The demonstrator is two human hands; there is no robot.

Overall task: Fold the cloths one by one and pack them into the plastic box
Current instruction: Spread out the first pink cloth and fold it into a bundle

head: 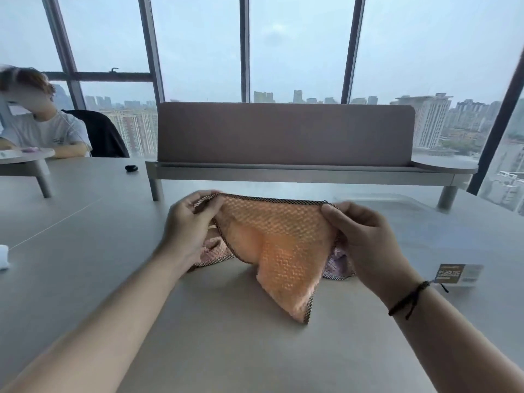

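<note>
Orange cloth (279, 251) pinched by left hand (188, 225) and right hand (365, 239) at top corners, dangling crooked below, likely folding lopsided.

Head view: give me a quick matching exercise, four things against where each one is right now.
Things:
1. orange cloth
2. pink cloth
3. clear plastic box
4. small black object

Places:
A. on the table to the far left, short of the seated person
B. on the table under the lifted cloth
C. held up by its top corners between left hand and right hand
D. on the table to the right, beyond the right hand

Pairs: 1-C, 2-B, 3-D, 4-A
</note>
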